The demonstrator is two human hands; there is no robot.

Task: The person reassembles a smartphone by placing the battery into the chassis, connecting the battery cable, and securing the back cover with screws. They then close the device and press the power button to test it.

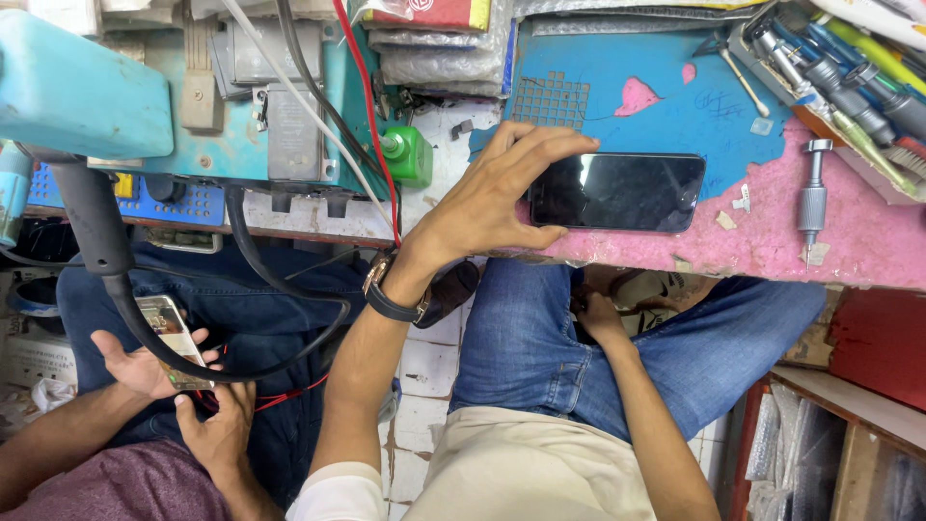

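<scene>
Holding a dark phone [617, 192] at centre frame, face up on the worn pink and blue mat of the desk [849, 253], close to the front edge. Left hand [482, 198] clamped on the phone's left end: fingers [540, 145] arched over the top corner, thumb pressed along the lower edge, so closed around the end, not flat on the glass. Right hand [600, 316] down in the lap at lower centre, against the jeans; fingers hidden, so impossible to tell whether curled on anything.

To do this well: keep the grip on the edges and off the screen, press lightly down so the phone cannot slide toward the desk's front edge, and keep the wrist with the watch [391, 299] low and steady. Better to draw the phone further onto the mat, away from the drop. Worth minding the metal tool [813, 198] standing at right and the row of screwdrivers [849, 77] at upper right when reaching. Green bottle [410, 154] just left of the hand, near enough to knock.

At lower left, another person's hands [183, 386] with a second phone [172, 338]; separate work, well apart.
</scene>
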